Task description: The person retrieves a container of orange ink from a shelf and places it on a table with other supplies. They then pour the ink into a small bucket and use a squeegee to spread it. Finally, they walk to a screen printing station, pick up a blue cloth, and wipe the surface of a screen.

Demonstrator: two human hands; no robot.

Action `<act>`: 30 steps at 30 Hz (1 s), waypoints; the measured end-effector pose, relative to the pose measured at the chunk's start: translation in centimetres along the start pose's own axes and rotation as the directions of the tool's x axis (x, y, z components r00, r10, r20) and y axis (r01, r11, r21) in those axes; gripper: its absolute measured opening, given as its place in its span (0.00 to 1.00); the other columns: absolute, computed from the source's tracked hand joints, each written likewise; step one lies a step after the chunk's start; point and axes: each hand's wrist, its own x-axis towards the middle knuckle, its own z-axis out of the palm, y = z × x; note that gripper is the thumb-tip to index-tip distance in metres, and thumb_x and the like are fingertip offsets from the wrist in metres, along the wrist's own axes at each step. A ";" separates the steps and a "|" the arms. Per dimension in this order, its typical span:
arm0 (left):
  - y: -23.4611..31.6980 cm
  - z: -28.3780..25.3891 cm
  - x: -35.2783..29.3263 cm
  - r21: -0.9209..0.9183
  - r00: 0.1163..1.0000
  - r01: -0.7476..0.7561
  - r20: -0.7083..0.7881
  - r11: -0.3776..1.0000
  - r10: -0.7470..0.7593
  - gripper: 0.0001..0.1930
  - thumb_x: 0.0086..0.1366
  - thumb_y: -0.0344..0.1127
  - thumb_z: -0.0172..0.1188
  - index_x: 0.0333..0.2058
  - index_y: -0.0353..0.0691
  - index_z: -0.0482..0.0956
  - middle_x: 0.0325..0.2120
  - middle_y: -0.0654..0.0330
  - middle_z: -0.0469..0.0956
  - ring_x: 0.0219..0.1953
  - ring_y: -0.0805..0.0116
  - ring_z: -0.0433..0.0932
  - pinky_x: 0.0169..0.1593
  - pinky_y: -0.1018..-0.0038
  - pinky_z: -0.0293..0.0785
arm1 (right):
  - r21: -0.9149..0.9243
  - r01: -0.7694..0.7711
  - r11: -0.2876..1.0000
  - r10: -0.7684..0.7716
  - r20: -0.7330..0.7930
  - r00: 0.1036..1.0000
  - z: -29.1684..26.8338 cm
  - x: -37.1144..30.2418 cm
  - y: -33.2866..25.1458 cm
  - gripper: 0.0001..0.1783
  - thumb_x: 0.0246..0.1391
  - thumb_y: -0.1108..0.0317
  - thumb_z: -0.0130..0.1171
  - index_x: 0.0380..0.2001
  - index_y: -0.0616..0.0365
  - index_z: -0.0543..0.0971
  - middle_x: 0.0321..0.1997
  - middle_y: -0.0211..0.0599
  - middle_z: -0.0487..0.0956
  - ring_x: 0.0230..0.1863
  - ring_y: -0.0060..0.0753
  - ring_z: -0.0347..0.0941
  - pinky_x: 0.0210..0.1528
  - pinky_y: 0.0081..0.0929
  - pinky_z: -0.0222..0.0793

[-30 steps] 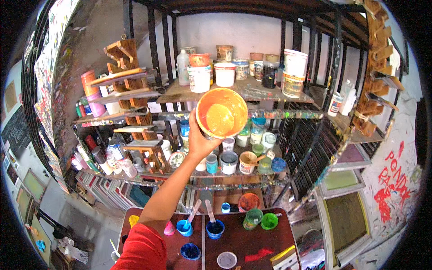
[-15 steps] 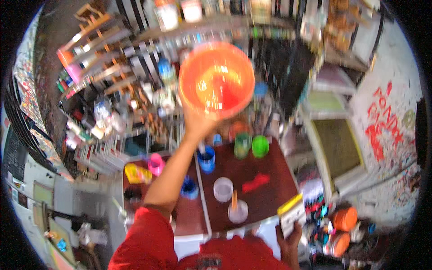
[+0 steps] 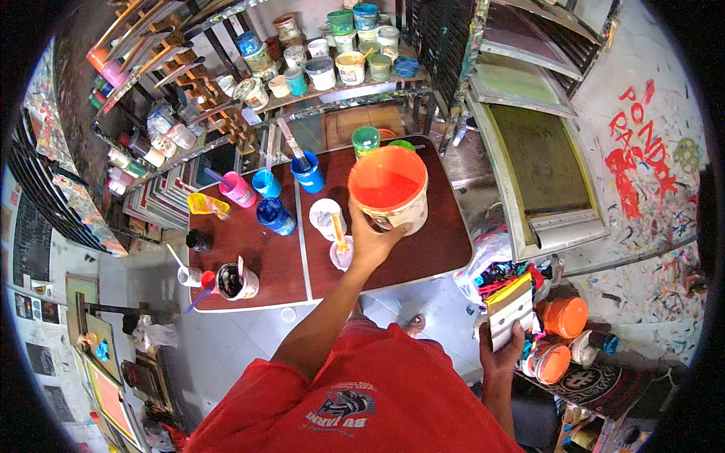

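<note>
Spread wide around the near side of the orange bucket (image 3: 393, 185), the left hand (image 3: 371, 241) has hold of it low on the wall, with the thumb toward the right. The right hand (image 3: 501, 349) is closed on the lower end of a flat pale tool (image 3: 510, 315) with a yellow edge, near the coloured cloths (image 3: 521, 273); how tightly it presses, I cannot tell.

The bucket has no lid, and its mouth is tilted toward the person, so orange-red paint shows inside. It appears to be in the air over the right half of the brown table (image 3: 442, 245), although its bottom is hidden by the hand. Just beside it, on the left, are a white cup (image 3: 325, 217) and a pale cup (image 3: 340, 260) with an orange stick. Behind it is a green cup (image 3: 365, 140).

In my judgement, the step in hand is carrying the bucket with one hand while the other holds the tool ready. The next move calls for a steady wrist, a more level bucket, and care not to knock these cups.
</note>
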 end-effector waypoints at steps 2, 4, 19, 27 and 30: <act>-0.5 2.2 -1.6 0.073 0.998 0.069 0.009 0.995 -0.070 0.48 0.37 0.27 0.71 0.55 0.37 0.50 0.49 0.51 0.66 0.51 0.61 0.68 0.53 0.67 0.65 | -0.064 0.096 0.993 -0.097 -0.006 0.995 -0.8 -0.7 -1.5 0.29 0.47 0.55 0.52 0.52 0.55 0.63 0.48 0.34 0.68 0.49 0.33 0.63 0.49 0.32 0.64; -2.0 3.6 -2.9 0.139 0.989 0.140 0.024 0.980 -0.145 0.48 0.37 0.30 0.72 0.55 0.36 0.50 0.48 0.50 0.68 0.49 0.60 0.70 0.52 0.67 0.66 | 0.042 0.090 0.995 -0.091 0.020 0.996 -2.3 -1.1 -2.6 0.29 0.50 0.56 0.50 0.53 0.56 0.62 0.49 0.35 0.67 0.49 0.32 0.63 0.50 0.32 0.63; -16.9 6.4 -3.9 0.386 0.896 0.384 0.065 0.839 -0.440 0.53 0.35 0.37 0.73 0.57 0.36 0.46 0.50 0.44 0.65 0.53 0.48 0.67 0.54 0.63 0.65 | -0.181 0.159 0.971 -0.188 -0.157 0.970 -2.1 -0.1 -4.2 0.27 0.40 0.81 0.61 0.46 0.61 0.65 0.44 0.44 0.70 0.43 0.36 0.69 0.43 0.30 0.70; -25.9 6.5 -1.5 0.340 0.930 0.317 0.070 0.885 -0.360 0.54 0.35 0.38 0.74 0.57 0.32 0.46 0.51 0.44 0.64 0.54 0.48 0.65 0.55 0.63 0.64 | -0.788 0.337 0.516 -0.447 0.088 0.890 1.3 3.7 -2.0 0.24 0.44 0.82 0.54 0.46 0.55 0.63 0.36 0.39 0.71 0.26 0.31 0.68 0.23 0.26 0.69; -27.2 5.1 0.3 0.378 0.934 0.315 0.043 0.871 -0.356 0.57 0.35 0.38 0.74 0.58 0.31 0.42 0.53 0.44 0.61 0.56 0.49 0.63 0.56 0.64 0.62 | -0.606 0.187 0.773 -0.287 -0.071 0.955 6.1 3.9 -2.6 0.20 0.49 0.73 0.51 0.48 0.56 0.65 0.42 0.39 0.72 0.39 0.34 0.70 0.37 0.32 0.72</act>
